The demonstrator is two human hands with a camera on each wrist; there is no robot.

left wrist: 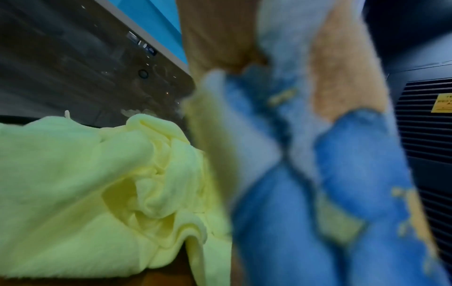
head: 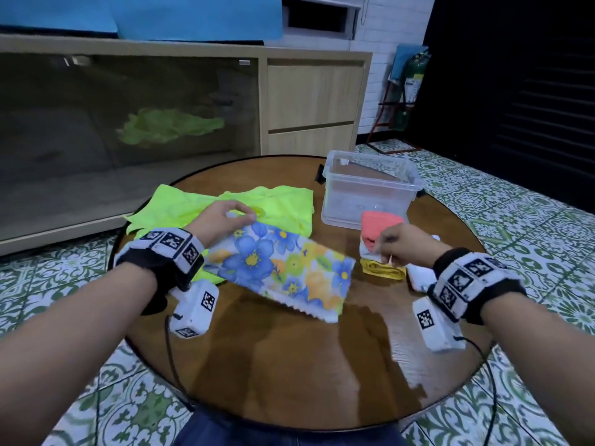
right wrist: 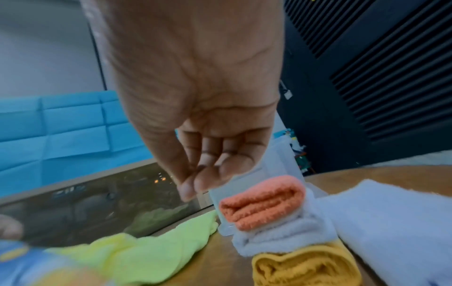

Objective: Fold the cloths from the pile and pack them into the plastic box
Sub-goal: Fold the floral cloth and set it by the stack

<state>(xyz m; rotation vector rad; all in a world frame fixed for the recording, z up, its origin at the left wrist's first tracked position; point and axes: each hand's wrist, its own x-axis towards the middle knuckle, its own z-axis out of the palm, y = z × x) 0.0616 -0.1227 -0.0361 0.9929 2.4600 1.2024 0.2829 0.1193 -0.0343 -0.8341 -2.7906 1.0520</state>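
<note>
My left hand (head: 240, 217) pinches the top corner of a floral cloth (head: 277, 268) with blue and orange flowers. The cloth hangs slanted and blurred over the round wooden table (head: 289, 365), and it fills the left wrist view (left wrist: 342, 174). My right hand (head: 391, 252) hovers over a stack of folded cloths with its fingers (right wrist: 208, 174) loosely curled and nothing in them. The stack has an orange cloth (head: 381, 220) on top, a pale grey one (right wrist: 281, 238) in the middle and a yellow one (head: 383, 268) at the bottom. Behind the stack stands the clear plastic box (head: 370, 188).
A neon yellow-green cloth (head: 225, 204) lies crumpled on the table's far left, under my left hand. A folded white cloth (head: 418, 278) rests right of the stack. A wooden cabinet (head: 315, 98) with a glass front stands behind the table, on a tiled floor.
</note>
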